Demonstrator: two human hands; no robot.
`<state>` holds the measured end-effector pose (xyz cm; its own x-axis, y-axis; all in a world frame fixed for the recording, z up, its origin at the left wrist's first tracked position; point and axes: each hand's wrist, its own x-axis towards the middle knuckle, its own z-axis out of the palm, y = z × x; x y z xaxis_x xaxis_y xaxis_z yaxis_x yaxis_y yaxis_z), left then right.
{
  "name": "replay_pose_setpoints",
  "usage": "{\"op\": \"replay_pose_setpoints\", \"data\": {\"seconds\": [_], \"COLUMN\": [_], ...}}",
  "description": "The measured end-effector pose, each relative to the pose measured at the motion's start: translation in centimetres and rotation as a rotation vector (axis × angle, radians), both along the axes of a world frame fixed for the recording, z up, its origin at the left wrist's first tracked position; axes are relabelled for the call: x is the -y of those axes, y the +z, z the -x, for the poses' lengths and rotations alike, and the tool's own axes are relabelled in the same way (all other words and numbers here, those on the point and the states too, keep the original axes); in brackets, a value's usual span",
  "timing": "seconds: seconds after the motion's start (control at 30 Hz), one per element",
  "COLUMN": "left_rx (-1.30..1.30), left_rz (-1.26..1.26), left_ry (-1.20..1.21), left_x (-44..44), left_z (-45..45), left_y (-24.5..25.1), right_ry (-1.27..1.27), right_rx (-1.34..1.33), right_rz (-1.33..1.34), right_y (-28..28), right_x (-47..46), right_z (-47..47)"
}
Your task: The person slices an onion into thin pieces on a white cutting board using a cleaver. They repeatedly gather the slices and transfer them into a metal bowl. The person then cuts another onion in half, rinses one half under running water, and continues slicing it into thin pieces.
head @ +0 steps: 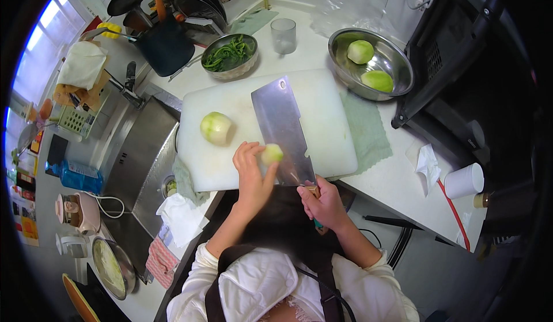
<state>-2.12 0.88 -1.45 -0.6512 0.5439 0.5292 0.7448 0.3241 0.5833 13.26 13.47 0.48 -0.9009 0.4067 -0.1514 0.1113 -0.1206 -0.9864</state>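
Note:
My right hand (323,203) grips the handle of a broad cleaver (278,119), its blade reaching away from me across a white cutting board (319,84). In my left hand (251,166), between thumb and fingers, is a small cut piece of peeled pale-green vegetable (273,153), right beside the blade's left side. A larger peeled vegetable (216,127), cut flat on one side, rests on the board to the left. Whether the blade touches the board is hard to tell.
A steel bowl (399,69) with two peeled vegetables stands at the back right. Behind the board are a bowl of leafy greens (229,56) and a clear cup (284,37). A steel sink (138,149) lies left; a white paper roll (464,180) is at right.

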Motion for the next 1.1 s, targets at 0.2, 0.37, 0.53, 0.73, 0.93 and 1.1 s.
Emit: {"op": "replay_pose_setpoints", "data": {"seconds": [0.2,0.37,0.53,0.73,0.93,1.1], "left_rx": [-0.006,-0.045,-0.030,-0.118,-0.160,-0.233], "left_rz": [0.033,0.083,0.077,-0.019,-0.238,-0.423], "left_ry": [0.023,0.073,0.100,0.066,0.020,0.218], "left_x": [-0.3,-0.8,-0.9,-0.5,1.7,3.1], "left_z": [-0.1,-0.5,-0.7,-0.6,-0.7,-0.1], "left_y": [-0.4,-0.4,-0.3,-0.7,-0.2,0.7], "right_ry": [-0.127,-0.273,-0.231,-0.107,-0.235,-0.320], "right_rx": [-0.086,-0.200,-0.185,-0.141,-0.243,-0.331], "right_rz": [0.146,0.191,0.220,0.153,-0.725,-1.433], "right_y": [0.3,0.2,0.3,0.4,0.8,1.5], "right_x": [-1.7,-6.0,-8.7,-8.7,-8.8,-11.1], "right_z": [-0.2,0.8,1.7,1.8,2.0,2.7]}}
